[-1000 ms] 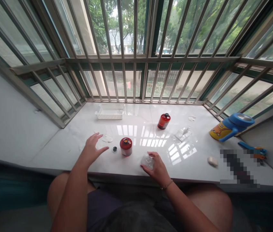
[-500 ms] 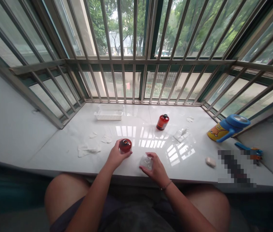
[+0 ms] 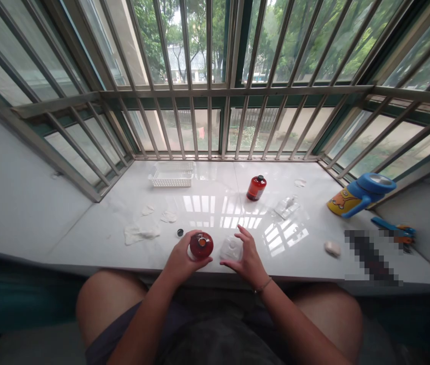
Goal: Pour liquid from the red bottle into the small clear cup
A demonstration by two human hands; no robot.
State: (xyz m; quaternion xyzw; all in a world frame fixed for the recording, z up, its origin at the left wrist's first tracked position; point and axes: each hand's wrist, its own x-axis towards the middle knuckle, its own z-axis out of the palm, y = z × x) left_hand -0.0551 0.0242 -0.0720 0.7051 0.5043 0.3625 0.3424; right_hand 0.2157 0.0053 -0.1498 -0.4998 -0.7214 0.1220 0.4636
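Observation:
My left hand (image 3: 186,256) is wrapped round a red, see-through bottle (image 3: 202,245) with its neck uncovered. A small black cap (image 3: 180,232) lies on the white surface just beyond that hand. To the right of the bottle, a clear plastic container (image 3: 230,249) rests on the surface; its exact kind is hard to make out. My right hand (image 3: 246,256) is open beside it, thumb along the near side and fingers spread and raised off its far side. Farther back stands a second red bottle (image 3: 256,188) with a black cap on.
A white mesh basket (image 3: 171,177) sits at the back left. Crumpled white tissues (image 3: 142,234) lie at left. On the right are a clear plastic packet (image 3: 286,207), a pale soap-like block (image 3: 332,248), a blue and yellow tumbler (image 3: 359,195) and a blue-orange tool (image 3: 393,232). Window bars close the back.
The red bottle has come nearer to me and slightly right in my left hand, revealing the black cap behind it. My right hand's fingers have lifted off the clear container.

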